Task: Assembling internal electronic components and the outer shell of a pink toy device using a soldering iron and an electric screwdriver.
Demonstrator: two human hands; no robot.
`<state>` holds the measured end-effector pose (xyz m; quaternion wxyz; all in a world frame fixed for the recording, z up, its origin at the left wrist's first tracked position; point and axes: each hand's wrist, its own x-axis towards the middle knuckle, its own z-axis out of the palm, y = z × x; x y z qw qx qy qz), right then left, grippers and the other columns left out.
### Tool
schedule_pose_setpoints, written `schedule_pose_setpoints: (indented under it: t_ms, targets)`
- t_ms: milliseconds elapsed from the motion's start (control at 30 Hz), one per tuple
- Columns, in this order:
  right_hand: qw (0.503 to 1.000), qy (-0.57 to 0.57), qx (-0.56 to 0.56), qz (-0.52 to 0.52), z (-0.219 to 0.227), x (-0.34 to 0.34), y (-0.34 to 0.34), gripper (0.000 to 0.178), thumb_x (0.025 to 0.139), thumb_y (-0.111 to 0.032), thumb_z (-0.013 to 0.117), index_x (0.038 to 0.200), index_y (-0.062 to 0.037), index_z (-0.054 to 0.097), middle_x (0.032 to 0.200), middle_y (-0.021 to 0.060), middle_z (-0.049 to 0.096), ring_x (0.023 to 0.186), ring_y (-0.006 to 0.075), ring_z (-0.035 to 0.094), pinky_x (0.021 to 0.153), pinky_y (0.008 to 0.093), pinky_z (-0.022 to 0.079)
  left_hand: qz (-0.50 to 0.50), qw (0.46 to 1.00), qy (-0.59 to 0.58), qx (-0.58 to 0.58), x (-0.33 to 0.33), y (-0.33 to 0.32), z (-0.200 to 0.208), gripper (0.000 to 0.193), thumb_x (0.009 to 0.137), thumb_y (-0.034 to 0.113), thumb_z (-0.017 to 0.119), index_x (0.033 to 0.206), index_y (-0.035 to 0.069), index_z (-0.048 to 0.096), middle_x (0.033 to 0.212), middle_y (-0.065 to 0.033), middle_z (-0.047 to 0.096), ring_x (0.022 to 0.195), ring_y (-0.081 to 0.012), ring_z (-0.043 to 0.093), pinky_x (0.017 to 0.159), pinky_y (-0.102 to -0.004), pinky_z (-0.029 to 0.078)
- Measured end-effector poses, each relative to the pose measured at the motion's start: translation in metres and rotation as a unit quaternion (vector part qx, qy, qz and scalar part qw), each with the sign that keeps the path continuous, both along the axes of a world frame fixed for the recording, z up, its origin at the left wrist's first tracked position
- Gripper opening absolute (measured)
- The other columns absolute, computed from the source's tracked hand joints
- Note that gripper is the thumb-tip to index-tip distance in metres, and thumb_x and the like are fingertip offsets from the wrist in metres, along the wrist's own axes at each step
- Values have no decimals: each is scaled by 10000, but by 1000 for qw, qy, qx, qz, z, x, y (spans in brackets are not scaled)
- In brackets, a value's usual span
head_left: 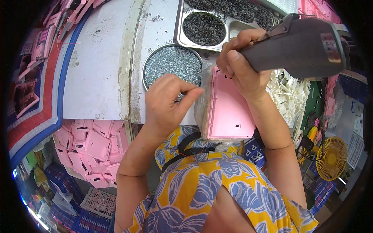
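My right hand (246, 64) is wrapped round a dark grey electric screwdriver (295, 48), whose thick body rises toward the upper right. Its tip is hidden behind my fingers. Below that hand lies a pink plastic housing panel (231, 110) with a raised rim and a small slot, resting on a plastic-wrapped pad. My left hand (167, 103) is closed in a pinch at the near edge of a round metal bowl (145, 73), left of the panel. Small silver screws (171, 62) fill the bowl. Whatever the left fingertips hold is too small to make out.
Behind the bowl, a metal tray (179, 33) holds dark coil springs (204, 29). White plastic parts (289, 93) are heaped to the right, near a yellow fan (331, 158). Pink panels (97, 145) pile up at lower left. A blue-edged board (60, 93) stands farther left.
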<state>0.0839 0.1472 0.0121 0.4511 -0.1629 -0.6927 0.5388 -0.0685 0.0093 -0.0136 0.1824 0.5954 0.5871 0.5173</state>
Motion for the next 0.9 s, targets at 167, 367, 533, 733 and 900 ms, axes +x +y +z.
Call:
schedule_pose_setpoints:
  t_ms: [167,367,533,733,900]
  targets:
    - [1000,-17,-23,8,1,-3,-1,345,937,-51,593,1246,-71,440,657,49,487,509,111,423,453,280,365,-36,995,74,63,10,11,-5,166,746,118,829,829,71,693,756,-62,662,660,-254,613,601,-369,460]
    - [972,140,-94,165,56,12,-23,595,978,-204,589,1518,-135,350,629,-24,434,524,113,423,455,272,410,-31,988,100,110,20,14,-8,180,743,131,824,851,71,693,785,-51,672,684,-245,626,611,-365,467]
    - [978,128,-102,129,55,11,-35,480,967,-211,638,1385,-92,435,617,-11,478,500,107,475,441,267,418,-55,988,94,111,22,12,-3,191,736,137,829,849,71,691,776,-52,667,676,-243,624,604,-370,463]
    - [963,192,-143,122,45,4,-44,431,908,-73,680,1263,47,468,645,49,559,507,103,529,480,251,446,-63,988,83,118,23,5,-5,170,754,124,825,832,65,686,746,-48,644,664,-243,617,581,-370,453]
    - [977,92,-161,102,33,16,-44,355,893,-57,694,1194,29,526,726,39,594,621,90,561,563,231,452,27,998,-20,60,7,-2,-1,175,818,125,808,772,51,656,683,-66,591,585,-236,555,534,-362,413]
